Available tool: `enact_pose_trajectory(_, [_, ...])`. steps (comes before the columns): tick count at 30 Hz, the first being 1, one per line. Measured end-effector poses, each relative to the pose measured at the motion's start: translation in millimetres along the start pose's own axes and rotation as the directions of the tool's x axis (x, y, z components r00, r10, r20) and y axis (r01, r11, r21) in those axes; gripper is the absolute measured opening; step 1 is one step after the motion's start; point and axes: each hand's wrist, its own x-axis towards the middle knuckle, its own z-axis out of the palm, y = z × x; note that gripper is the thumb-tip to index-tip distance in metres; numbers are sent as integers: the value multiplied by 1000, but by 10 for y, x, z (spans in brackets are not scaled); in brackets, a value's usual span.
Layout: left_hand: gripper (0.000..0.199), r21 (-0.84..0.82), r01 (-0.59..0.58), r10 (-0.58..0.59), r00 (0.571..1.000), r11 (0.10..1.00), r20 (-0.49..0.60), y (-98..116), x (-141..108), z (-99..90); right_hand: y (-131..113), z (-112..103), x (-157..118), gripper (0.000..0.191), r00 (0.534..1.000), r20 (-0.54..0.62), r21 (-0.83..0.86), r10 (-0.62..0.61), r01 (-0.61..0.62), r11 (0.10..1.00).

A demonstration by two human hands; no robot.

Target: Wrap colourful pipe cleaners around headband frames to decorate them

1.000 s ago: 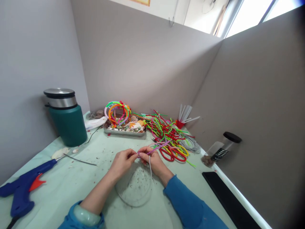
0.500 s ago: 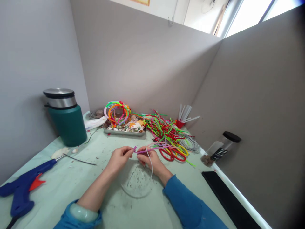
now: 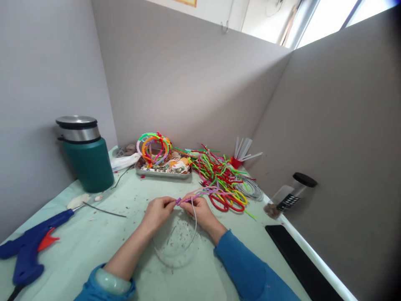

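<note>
In the head view, my left hand (image 3: 159,213) pinches a short coiled stretch of purple pipe cleaner (image 3: 178,201) on a pale thin wire between thumb and fingertips. Close beside it, my right hand (image 3: 202,213) is closed on the same pipe cleaner, whose loose length trails off to the right past the knuckles. The pale wire hoop (image 3: 195,228) hangs below both hands in a blurred curve. The spot where wire and pipe cleaner meet is partly covered by fingers.
Behind stands a metal tray (image 3: 163,173) of shells with pipe-cleaner rings (image 3: 153,146). A pipe-cleaner pile (image 3: 216,169), red-handled scissors (image 3: 227,202) and glue sticks (image 3: 244,150) lie right. Left are a blue glue gun (image 3: 31,242) and green bottle (image 3: 89,165); a clear jar (image 3: 290,196) stands far right.
The short purple end that stuck up between my fingertips now lies wrapped in a small coil. My hands are slightly closer, and the wire hoop has swung left and down.
</note>
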Motion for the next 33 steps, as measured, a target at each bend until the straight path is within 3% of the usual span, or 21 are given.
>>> enact_pose_trajectory(7, [31, 19, -40, 38, 995, 999, 91, 81, -45, 5, 26, -27, 16, 13, 992, -43, -88, -120, 116, 989])
enact_pose_trajectory(18, [31, -71, -86, 101, 964, 994, 247, 75, -80, 46, 28, -25, 14, 15, 999, -11, 41, 38, -38, 998])
enact_pose_trajectory(26, [37, -53, -16, 25, 986, 998, 162, 119, -72, 21, 3, -21, 4, 20, 999, -24, 56, 48, -47, 997])
enact_pose_trajectory(33, [38, -153, 151, -127, 980, 977, 152, 117, -47, -34, -52, -20, -19, 12, 1000, 18, 40, 23, -23, 999])
